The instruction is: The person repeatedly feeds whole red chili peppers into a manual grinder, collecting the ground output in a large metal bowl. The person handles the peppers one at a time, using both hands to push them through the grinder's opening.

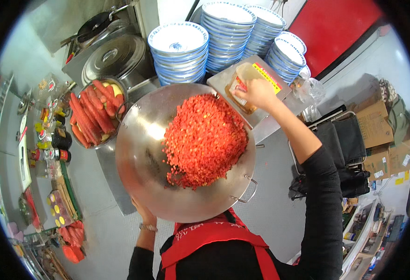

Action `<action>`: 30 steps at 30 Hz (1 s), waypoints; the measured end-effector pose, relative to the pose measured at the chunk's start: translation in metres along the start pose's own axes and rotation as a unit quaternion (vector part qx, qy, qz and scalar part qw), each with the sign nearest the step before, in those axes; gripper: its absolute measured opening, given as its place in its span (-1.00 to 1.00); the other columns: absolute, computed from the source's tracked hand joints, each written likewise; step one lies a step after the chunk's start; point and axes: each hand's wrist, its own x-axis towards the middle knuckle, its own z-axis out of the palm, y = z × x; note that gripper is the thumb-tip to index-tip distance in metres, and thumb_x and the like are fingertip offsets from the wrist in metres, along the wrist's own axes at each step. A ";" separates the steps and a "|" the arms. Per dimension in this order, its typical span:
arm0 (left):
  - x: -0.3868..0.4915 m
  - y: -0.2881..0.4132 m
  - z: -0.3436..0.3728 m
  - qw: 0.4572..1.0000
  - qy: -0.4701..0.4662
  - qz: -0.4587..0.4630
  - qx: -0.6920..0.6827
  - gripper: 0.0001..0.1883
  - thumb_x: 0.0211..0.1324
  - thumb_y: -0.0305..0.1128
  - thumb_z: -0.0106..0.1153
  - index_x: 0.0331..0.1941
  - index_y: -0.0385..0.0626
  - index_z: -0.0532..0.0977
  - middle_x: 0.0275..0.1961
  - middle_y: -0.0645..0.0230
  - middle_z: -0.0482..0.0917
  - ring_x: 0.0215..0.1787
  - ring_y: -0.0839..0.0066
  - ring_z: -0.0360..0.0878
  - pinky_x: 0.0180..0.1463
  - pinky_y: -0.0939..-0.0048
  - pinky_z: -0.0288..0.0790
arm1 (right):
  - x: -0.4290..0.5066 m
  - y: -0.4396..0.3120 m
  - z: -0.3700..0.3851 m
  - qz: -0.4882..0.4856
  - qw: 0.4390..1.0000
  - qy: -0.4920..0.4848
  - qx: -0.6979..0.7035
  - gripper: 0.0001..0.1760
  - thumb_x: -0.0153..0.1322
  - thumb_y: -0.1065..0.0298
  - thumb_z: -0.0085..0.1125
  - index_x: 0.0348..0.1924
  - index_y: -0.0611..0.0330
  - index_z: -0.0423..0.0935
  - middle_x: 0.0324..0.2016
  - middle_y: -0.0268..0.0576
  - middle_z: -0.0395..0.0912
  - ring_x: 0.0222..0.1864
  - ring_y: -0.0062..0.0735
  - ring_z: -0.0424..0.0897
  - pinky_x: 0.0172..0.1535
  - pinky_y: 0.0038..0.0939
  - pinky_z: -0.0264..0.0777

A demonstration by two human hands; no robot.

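A wide steel wok (138, 171) stands before me, tilted towards my chest. A heap of chopped red chilli (206, 140) fills its right half. My left hand (143, 212) holds the wok's lower left rim, its fingers partly hidden beneath. To the upper right, my right hand (260, 92) curls around the side of a clear plastic container (248, 72), which bears a label and has amber liquid near its base. That container stands on a flat metal box (222, 81) beside the wok. A loop handle (250, 192) sticks out at the wok's lower right.
Stacks of blue-rimmed bowls (178, 38) rise behind the wok. A basin (98, 142) of peeled carrots (89, 115) and pale pieces sits left, below a lidded steel pot (115, 57). Bottles and jars (60, 138) line the left side. A folding chair (338, 147) and cardboard boxes (375, 122) stand right.
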 end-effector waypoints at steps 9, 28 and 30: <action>-0.010 -0.010 0.005 0.998 -0.058 0.024 -0.006 -0.43 0.34 0.02 -0.31 0.25 -0.15 0.04 0.23 0.24 0.24 0.17 0.31 0.28 0.20 0.29 0.25 | 0.013 0.008 0.002 0.028 1.000 -0.004 0.000 -0.26 0.23 -0.37 -0.01 -0.59 0.28 0.59 -0.56 0.07 0.57 -0.47 -0.04 0.60 -0.37 -0.15 0.47; 0.106 0.147 0.014 0.855 0.073 0.362 0.363 -0.45 0.21 -0.33 0.05 0.21 -0.27 0.13 0.14 0.09 0.22 0.17 0.24 0.23 0.21 0.24 0.18 | 0.014 0.005 -0.003 0.060 0.998 -0.035 0.013 -0.32 0.21 -0.31 0.06 -0.46 0.29 0.58 -0.49 0.13 0.57 -0.34 0.03 0.58 -0.25 -0.12 0.41; 0.167 0.196 0.045 0.780 0.047 0.425 0.456 -0.50 0.10 -0.34 0.15 0.08 -0.28 0.24 -0.01 0.04 0.36 0.10 0.19 0.30 0.13 0.24 0.25 | 0.016 0.005 -0.003 0.088 0.994 -0.061 0.000 -0.33 0.21 -0.31 0.05 -0.45 0.26 0.57 -0.44 0.10 0.58 -0.29 -0.03 0.58 -0.24 -0.18 0.40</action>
